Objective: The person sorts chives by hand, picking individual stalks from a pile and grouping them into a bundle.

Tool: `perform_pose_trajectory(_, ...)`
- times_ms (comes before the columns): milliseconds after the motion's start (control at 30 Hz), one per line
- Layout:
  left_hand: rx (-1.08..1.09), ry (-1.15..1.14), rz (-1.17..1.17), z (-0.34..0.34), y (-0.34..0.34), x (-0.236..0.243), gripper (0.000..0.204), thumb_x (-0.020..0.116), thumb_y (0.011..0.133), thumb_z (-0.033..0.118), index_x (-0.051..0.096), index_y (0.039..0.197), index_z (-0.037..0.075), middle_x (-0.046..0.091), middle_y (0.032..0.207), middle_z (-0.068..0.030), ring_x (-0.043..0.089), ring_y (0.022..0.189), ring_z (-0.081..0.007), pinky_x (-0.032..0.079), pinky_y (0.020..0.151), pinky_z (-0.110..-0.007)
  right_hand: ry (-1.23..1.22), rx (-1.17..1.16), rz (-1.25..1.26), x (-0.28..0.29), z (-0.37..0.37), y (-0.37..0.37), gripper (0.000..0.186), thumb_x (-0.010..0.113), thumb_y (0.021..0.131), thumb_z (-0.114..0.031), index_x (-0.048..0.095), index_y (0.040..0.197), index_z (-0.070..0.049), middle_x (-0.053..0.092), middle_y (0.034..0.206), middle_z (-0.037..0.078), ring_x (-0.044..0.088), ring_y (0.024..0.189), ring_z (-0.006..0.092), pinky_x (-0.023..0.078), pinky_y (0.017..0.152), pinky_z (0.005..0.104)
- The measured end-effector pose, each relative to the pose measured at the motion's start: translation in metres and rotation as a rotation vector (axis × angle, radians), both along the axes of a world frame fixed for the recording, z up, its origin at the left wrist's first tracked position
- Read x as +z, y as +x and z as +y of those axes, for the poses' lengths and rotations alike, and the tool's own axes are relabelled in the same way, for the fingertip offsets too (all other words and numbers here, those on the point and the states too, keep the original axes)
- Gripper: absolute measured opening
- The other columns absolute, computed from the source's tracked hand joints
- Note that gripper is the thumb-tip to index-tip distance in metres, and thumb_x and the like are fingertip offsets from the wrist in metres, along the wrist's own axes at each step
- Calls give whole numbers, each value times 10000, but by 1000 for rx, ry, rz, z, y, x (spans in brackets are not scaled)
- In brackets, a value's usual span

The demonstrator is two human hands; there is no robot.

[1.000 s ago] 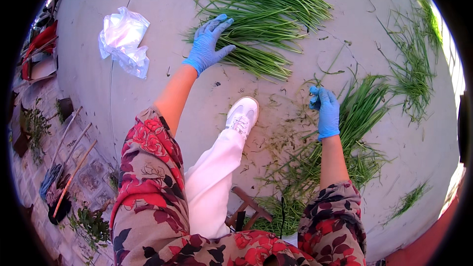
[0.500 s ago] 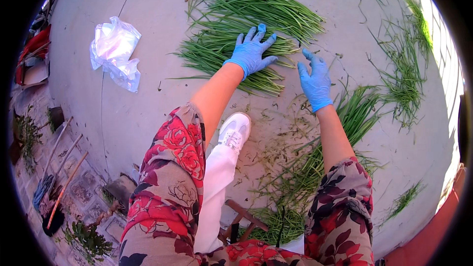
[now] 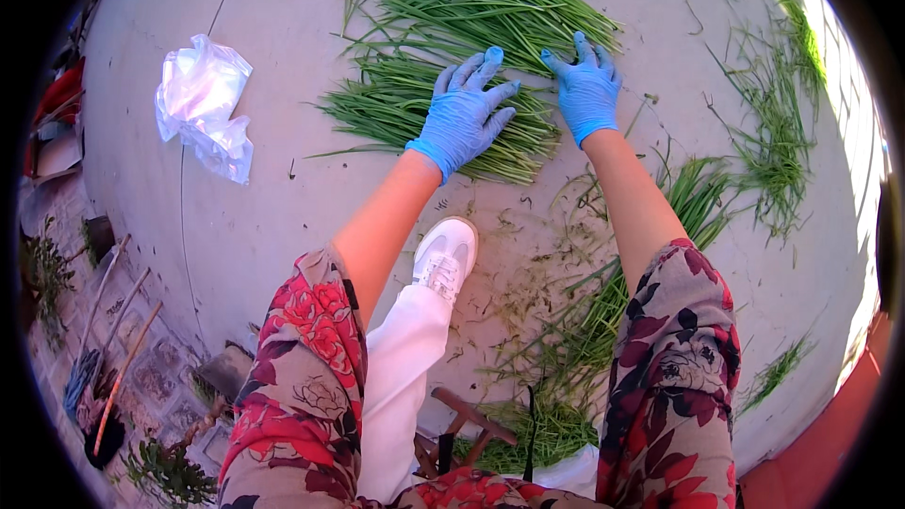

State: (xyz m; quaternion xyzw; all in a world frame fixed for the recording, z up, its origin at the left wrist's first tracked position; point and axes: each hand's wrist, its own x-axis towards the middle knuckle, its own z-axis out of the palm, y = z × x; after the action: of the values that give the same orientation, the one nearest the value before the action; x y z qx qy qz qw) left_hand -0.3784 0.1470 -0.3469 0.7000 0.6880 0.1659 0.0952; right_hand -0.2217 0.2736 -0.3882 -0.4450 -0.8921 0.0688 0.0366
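Observation:
Two bunches of long green chives lie side by side on the grey ground. My left hand [image 3: 461, 115], in a blue glove, rests on the near bunch [image 3: 372, 106] with its fingers spread. At the right-hand stalk ends of the far bunch [image 3: 490, 5] is my right hand [image 3: 586, 92], also gloved. Its thumb and fingers are apart and nothing shows between them. The right fingertips reach the stalk ends, though whether they press on them I cannot tell.
A crumpled clear plastic bag [image 3: 203, 99] lies at the left. More chives [image 3: 693, 203] are heaped beside my right forearm, with loose blades [image 3: 773, 141] scattered farther right. My white shoe [image 3: 446, 254] stands near trimmings. A wooden stool [image 3: 471, 415] shows below; sticks [image 3: 127, 363] lie lower left.
My right hand has moved forward, up to the stalk ends of the bunches. My left hand has shifted slightly left and nearer, still over the near bunch.

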Motion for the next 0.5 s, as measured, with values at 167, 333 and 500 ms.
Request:
perform_pose_trajectory(167,-8,-42,194,30,-8,-11,559,551,827,337,376,1345,220,334,1395,-130,307,1285,-301,262,1006,-461,3,124,46,6,-27,10,372,576,762,-143,622,1077,-336,486,1271,65,400,1186,327,282,974,483)
perform_pose_trajectory(333,-11,-203,200,24,-11,-17,598,547,829,323,317,1373,225,382,1344,-145,326,1264,-310,276,979,-480,-87,-96,404,4,-10,7,199,584,773,-205,663,955,-220,607,1007,55,497,1004,296,377,857,428)
perform_pose_trajectory(500,-17,-155,147,15,-11,-14,567,566,814,318,373,1339,225,401,1322,-154,350,1241,-316,271,981,-473,-63,-266,302,5,22,-29,169,616,765,-313,664,841,-170,610,851,67,535,861,282,424,740,400)
